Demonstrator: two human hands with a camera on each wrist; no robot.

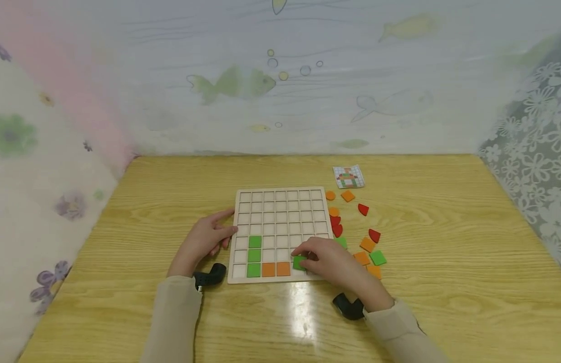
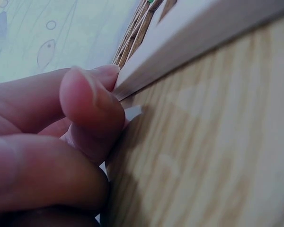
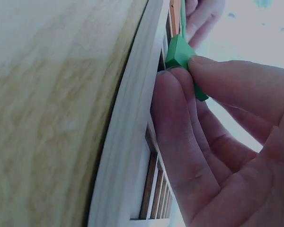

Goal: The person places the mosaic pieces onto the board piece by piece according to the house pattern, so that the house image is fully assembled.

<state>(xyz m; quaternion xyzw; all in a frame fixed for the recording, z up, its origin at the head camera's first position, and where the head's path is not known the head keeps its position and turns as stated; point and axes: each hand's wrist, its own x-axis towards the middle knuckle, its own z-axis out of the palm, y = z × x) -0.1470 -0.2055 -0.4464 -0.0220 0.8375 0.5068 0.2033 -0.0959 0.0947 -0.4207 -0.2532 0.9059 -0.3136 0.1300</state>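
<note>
"What's nearest?"
"The sleeves (image 1: 175,317). Then the right hand (image 1: 331,259), thumb and finger pinching a green tile (image 1: 298,262), tilted at the board (image 1: 269,218)'s bottom row."
"And already laid?"
"Two orange tiles (image 1: 268,269) beside it, three green tiles (image 1: 254,255) in a column; most visible cells are unfilled. The left hand (image 1: 206,237), fingers loosely bent, touches the board's left edge."
"Left over?"
"Loose pieces (image 1: 378,257) on the right: green, orange, red. Beyond, a patterned card (image 1: 348,177)."
</note>
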